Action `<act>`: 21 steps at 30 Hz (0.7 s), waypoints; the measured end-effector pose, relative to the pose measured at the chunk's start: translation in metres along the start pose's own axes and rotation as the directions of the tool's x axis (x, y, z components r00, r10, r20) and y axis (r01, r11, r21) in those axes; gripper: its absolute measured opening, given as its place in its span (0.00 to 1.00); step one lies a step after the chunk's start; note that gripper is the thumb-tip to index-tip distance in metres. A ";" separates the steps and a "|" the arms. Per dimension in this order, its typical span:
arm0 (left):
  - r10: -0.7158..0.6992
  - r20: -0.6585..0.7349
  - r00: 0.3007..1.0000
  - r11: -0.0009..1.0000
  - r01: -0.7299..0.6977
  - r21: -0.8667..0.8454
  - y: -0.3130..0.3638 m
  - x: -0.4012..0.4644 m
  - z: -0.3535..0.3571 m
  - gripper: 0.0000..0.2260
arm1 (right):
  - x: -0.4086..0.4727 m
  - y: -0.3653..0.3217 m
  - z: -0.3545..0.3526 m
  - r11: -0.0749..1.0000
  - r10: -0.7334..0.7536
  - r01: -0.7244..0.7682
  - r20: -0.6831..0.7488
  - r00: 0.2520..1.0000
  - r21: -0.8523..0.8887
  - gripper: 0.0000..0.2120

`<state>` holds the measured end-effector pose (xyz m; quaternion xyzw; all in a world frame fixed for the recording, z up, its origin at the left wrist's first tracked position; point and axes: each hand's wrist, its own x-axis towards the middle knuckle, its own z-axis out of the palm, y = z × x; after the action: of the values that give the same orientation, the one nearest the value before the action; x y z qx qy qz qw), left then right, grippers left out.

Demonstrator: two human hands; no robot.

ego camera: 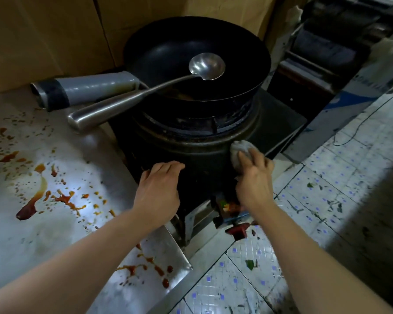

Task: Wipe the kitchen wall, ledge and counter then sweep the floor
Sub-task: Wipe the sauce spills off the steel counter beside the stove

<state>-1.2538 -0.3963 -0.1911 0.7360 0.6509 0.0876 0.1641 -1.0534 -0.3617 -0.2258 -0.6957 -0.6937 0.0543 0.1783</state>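
A steel counter (55,223) fills the left, spattered with red-brown sauce (30,207). Beside it stands a dark round stove body (202,159). My right hand (254,180) holds a grey cloth (238,150) and presses it against the stove's right front side. My left hand (159,186) rests on the stove's front left edge, fingers curved over it and holding nothing. The brown wall (55,37) rises behind the counter. The tiled floor (304,223) on the right carries green scraps and dirt.
A black wok (168,53) sits on the stove with a steel ladle (207,65) lying in it. The wok's grey handle (84,89) reaches over the counter. A red gas knob (238,230) sticks out below the stove. A dark appliance (327,41) stands at the back right.
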 end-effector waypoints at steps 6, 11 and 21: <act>-0.054 0.001 0.999 0.998 0.054 0.027 0.002 -0.002 0.000 0.26 | -0.005 -0.020 -0.007 0.986 0.147 -0.151 0.056 0.988 0.068 0.25; -0.077 -0.004 0.997 0.996 0.077 0.038 0.004 -0.012 0.001 0.26 | -0.035 -0.024 -0.004 0.993 -0.021 0.017 0.038 0.999 0.114 0.28; -0.086 -0.047 0.995 0.996 0.086 -0.010 -0.015 -0.039 -0.009 0.27 | -0.057 -0.061 0.001 0.984 0.055 -0.053 -0.003 0.998 0.169 0.22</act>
<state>-1.2759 -0.4322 -0.1852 0.7043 0.6854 0.1006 0.1554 -1.1135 -0.4197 -0.2171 -0.6969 -0.6668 0.1150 0.2375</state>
